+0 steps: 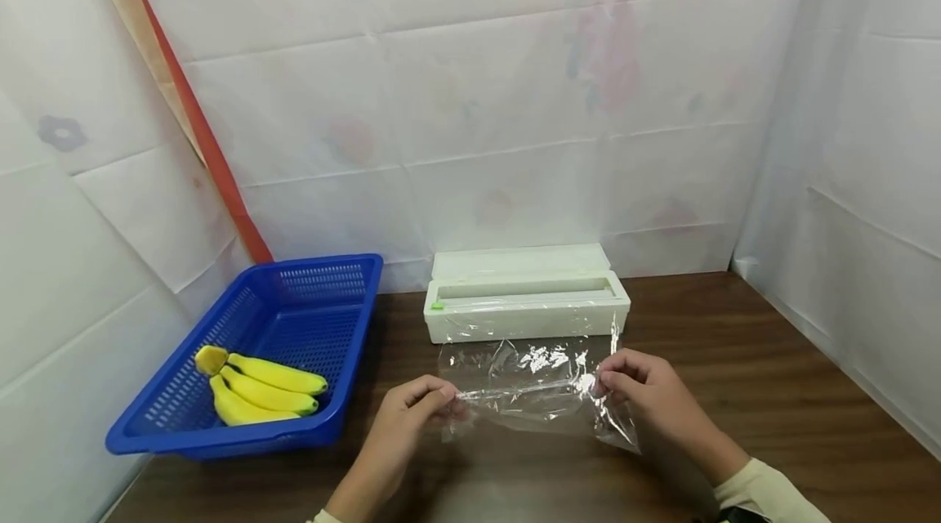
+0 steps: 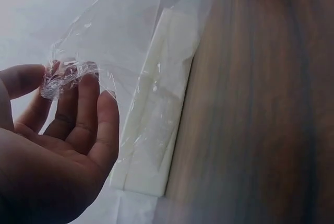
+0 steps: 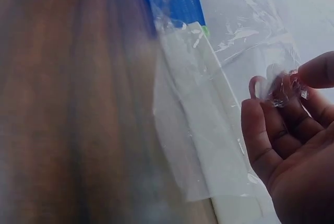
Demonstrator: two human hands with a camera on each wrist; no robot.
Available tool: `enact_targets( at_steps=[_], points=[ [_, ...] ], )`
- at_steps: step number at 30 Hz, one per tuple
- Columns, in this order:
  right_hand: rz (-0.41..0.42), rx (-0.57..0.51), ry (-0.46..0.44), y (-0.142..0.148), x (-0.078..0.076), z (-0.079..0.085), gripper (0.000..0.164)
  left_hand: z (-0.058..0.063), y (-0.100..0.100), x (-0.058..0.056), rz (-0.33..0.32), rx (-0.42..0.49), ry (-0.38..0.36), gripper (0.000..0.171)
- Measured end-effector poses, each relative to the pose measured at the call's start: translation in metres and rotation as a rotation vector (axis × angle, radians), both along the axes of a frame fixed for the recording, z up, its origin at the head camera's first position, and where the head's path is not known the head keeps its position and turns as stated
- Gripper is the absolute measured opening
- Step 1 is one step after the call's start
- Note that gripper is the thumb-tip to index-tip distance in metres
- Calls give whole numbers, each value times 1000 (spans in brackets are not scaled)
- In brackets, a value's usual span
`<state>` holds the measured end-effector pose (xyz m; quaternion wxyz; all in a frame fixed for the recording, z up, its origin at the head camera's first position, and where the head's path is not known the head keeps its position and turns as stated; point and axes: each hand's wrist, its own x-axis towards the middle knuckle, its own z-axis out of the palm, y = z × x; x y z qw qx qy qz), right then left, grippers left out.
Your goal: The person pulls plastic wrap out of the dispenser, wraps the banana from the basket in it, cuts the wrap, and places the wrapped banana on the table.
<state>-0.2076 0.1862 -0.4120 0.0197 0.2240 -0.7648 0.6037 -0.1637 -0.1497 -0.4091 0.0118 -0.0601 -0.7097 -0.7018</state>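
A sheet of clear plastic wrap [image 1: 522, 404] stretches between my two hands, crumpled and shiny at both ends. My left hand [image 1: 413, 417] pinches its left edge between thumb and fingers; the left wrist view shows the bunched wrap [image 2: 68, 78] there. At the other end, my right hand [image 1: 657, 396] pinches the wrap the same way. Behind the sheet stands a long white wrap dispenser box [image 1: 525, 323], its lid [image 1: 522, 261] raised at the back and a small green piece [image 1: 437, 306] at its left. The sheet's far part overlaps the box front in the head view.
To the left, a blue plastic basket [image 1: 360, 327] holds a bunch of yellow bananas [image 1: 268, 392]. Both stand on a dark wooden table [image 1: 735, 343]. White sheeting [image 1: 478, 139] covers the walls behind and at both sides, with a red strip [image 1: 213, 155] running down the left corner.
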Motion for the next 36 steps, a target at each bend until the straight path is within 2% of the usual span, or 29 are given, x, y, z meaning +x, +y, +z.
enact_targets(
  at_steps=[5,10,13,16,20,23,25,31,36],
  points=[
    [40,-45,36,5,13,-3,11,2,-2,13,-68,10,-18,30],
    [58,-51,85,9,21,-4,8,5,-10,22,-162,-62,71,28],
    [69,-17,135,13,24,-2,7,4,-14,26,-201,-121,121,23],
    [100,31,175,19,27,-1,10,3,-15,29,-210,-204,159,20],
    [167,96,197,26,29,-2,15,1,-13,32,-181,-330,214,18],
    [236,124,163,29,30,-3,15,2,-12,32,-179,-393,225,20],
    [299,135,124,29,31,-4,14,2,-12,33,-210,-414,222,22],
    [484,167,-29,23,34,-9,16,3,-20,35,-387,-480,216,18],
    [585,227,-46,21,38,-11,12,5,-27,39,-517,-503,210,9]
  ],
)
